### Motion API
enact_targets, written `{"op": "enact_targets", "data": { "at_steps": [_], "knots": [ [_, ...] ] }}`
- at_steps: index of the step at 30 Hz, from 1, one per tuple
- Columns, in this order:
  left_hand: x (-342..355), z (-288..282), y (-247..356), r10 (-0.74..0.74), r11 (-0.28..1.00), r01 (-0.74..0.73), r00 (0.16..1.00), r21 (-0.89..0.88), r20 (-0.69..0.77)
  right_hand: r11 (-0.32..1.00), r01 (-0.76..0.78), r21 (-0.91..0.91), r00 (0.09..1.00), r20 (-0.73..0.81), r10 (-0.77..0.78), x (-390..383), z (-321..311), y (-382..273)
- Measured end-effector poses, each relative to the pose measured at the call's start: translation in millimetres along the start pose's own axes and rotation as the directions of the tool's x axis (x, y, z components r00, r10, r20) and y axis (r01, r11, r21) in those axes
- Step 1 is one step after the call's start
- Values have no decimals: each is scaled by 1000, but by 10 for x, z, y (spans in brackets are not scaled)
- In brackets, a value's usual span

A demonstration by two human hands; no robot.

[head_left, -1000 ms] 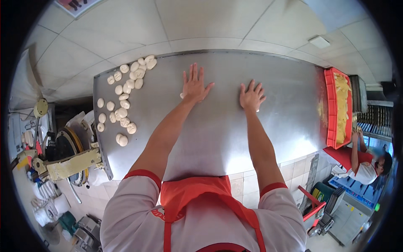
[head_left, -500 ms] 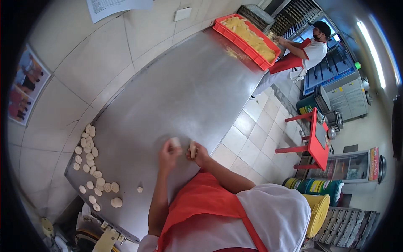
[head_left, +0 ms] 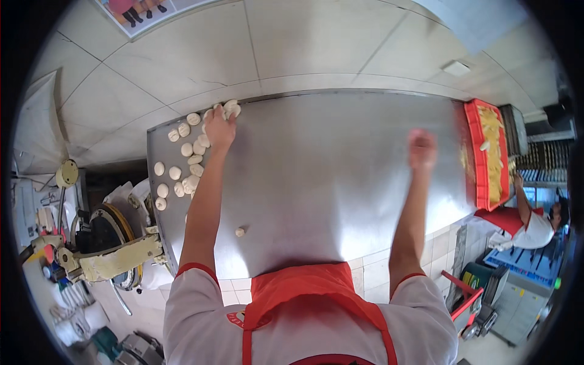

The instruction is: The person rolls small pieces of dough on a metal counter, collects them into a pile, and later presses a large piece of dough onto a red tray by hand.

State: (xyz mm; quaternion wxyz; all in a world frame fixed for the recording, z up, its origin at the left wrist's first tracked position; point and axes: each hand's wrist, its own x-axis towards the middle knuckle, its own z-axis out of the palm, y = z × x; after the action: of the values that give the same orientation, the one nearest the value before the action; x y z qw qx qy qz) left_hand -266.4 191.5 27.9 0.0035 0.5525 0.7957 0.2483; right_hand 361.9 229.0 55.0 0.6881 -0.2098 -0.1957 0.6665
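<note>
At the far left of the metal table point(head_left: 304, 164), pale dough balls point(head_left: 198, 148) lie in a loose cluster. Among those nearest the wall is my left hand point(head_left: 221, 129), its fingers bent down over a dough ball; its fingertips are partly hidden. My right arm stretches forward to the right, and my right hand point(head_left: 421, 149), smeared by motion, hangs over the table short of a red tray point(head_left: 482, 176). Whether anything is in it does not show. One small dough piece point(head_left: 239, 232) sits alone near my left forearm. Pale pieces rest on yellow crumbs point(head_left: 494, 167) inside the tray.
A tiled wall point(head_left: 304, 48) runs along the table's far edge. Beyond the tray, at right, stands a person in a red apron point(head_left: 511, 222). A cream-coloured machine point(head_left: 115, 255) adjoins the table's left end. Dark stacked trays point(head_left: 514, 131) stand behind the red one.
My view has turned to the left. Both hands were together mid-table, each with a dough piece; now they are far apart, the left at the dough cluster, the right towards the tray.
</note>
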Motion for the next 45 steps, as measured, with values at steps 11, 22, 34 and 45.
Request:
{"op": "enact_targets", "data": {
  "at_steps": [11, 22, 34, 45],
  "knots": [
    [-770, -451, -12, -288, 408, 364, 922, -838, 260, -297, 287, -911, 953, 239, 188, 173, 2428, 5174],
    [-2808, -659, 122, -138, 688, 471, 832, -552, 537, -303, 214, -929, 970, 240, -51, -1788, 840, 2967],
    [-2782, -170, 1072, 448, 874, -467, 661, -136, 603, -809, -14, -587, 995, -87, 46, -2522, 536, 2014],
    [-2152, 761, 1797, 555, 820, -560, 728, -118, 402, -665, -188, -723, 976, -62, -209, -1352, 599, 1868]
  ]
}}
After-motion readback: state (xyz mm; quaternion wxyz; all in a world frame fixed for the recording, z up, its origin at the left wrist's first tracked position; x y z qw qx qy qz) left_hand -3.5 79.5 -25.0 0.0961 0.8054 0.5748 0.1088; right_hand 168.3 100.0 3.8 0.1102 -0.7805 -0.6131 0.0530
